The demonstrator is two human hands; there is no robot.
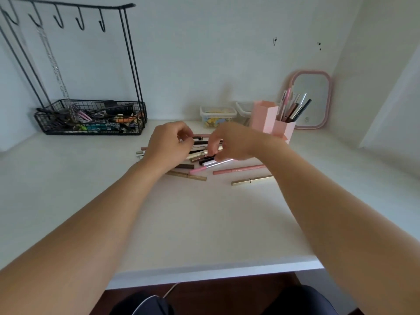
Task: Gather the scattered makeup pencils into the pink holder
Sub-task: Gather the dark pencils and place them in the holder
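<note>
Head view: both hands, left hand and right hand, pinch crosswise-lying makeup pencils; pink hexagonal holder stands nearer the right, toward the desk's back edge

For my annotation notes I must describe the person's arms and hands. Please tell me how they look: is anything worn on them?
Both forearms are bare up to the frame's edge, with no sleeves in view. The left hand and the right hand wear no gloves. No watch or bracelet shows on either wrist. The fingers are too blurred to tell about rings.
</note>
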